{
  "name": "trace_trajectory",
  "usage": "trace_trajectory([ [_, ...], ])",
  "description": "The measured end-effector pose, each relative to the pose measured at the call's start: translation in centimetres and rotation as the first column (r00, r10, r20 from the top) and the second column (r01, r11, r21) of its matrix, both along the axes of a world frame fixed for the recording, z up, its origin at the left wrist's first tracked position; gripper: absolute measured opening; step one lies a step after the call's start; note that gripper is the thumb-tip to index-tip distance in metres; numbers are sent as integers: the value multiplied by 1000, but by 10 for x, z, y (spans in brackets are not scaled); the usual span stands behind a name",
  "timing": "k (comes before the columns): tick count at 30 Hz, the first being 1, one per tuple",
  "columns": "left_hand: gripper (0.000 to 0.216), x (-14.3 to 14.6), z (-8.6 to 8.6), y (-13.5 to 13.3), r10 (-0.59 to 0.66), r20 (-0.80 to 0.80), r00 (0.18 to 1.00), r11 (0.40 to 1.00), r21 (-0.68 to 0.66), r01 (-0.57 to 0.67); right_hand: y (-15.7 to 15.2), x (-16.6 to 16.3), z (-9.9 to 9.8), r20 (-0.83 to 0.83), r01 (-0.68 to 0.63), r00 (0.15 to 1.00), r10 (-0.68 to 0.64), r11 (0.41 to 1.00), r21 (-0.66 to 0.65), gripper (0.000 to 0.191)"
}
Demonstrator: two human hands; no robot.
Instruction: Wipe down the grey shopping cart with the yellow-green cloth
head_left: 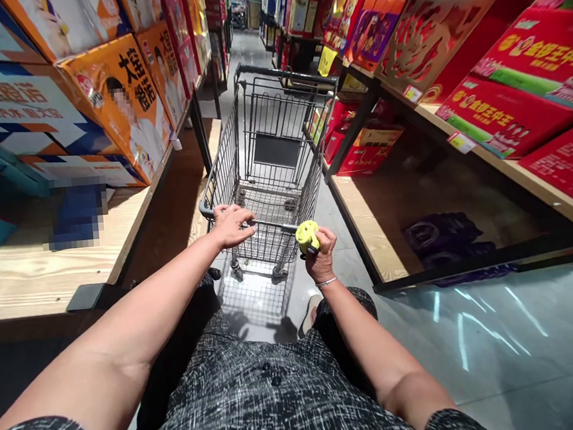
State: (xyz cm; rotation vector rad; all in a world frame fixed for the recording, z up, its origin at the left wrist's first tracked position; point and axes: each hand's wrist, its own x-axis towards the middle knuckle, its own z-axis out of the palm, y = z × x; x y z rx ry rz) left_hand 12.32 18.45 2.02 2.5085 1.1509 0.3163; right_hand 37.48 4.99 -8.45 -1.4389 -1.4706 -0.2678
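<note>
A black wire shopping cart [277, 169] stands right in front of me, its basket holding nothing that I can see. My left hand [232, 225] lies loosely over the left part of the cart's handle [277, 224], thumb and index finger reaching along the bar. At the handle's right end, my right hand [322, 248] is closed around a yellow-green rolled-up item [307, 233], soft-looking like cloth. Its fingers are partly hidden, and I cannot tell whether they also grip the bar. A thin bracelet [326, 282] circles my right wrist.
Wooden shelves line both sides of the narrow aisle. Orange and white cartons [117, 109] are stacked on the left, red gift boxes [518, 108] on the right. Purple packs [444, 238] sit on the lower right shelf [367, 221]. Grey tiled floor [246, 48] runs ahead.
</note>
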Motion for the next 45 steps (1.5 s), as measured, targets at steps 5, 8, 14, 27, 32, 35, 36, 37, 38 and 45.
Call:
trace_trajectory([
  [5, 30, 2, 0, 11, 29, 15, 999, 999, 30, -30, -2, -12, -50, 82, -62, 994, 66, 997, -51, 34],
  [8, 40, 2, -1, 20, 43, 12, 999, 998, 35, -43, -2, -15, -72, 166, -64, 981, 102, 974, -219, 27],
  [14, 45, 2, -2, 41, 107, -22, 994, 994, 20, -107, -7, -17, -75, 217, -119, 950, 223, 905, -409, 26],
  [27, 39, 67, -3, -27, -145, 162, 976, 986, 110, 128, 6, 14, 67, 65, -109, 991, 115, 990, -86, 48],
  [32, 26, 77, -9, -32, -122, 141, 982, 992, 57, 115, 61, 45, 81, 185, -122, 963, 197, 928, -353, 65],
  [35, 24, 72, -8, -27, -108, 158, 981, 994, 8, 108, 99, 77, 85, 197, -18, 976, 95, 933, -360, 59],
  [36, 24, 69, -8, -25, -102, 166, 981, 995, 1, 103, 110, 86, 88, 192, 8, 979, 66, 933, -360, 58],
  [37, 24, 66, -7, -24, -94, 175, 980, 995, -6, 96, 120, 93, 89, 181, 29, 983, 39, 931, -363, 58],
  [38, 24, 63, -7, -22, -86, 183, 979, 996, -13, 90, 129, 98, 91, 164, 48, 986, 14, 929, -367, 58],
  [45, 25, 37, -4, -7, 9, 150, 989, 997, -79, 3, 120, 38, 47, 31, -15, 999, 20, 988, -151, 52],
])
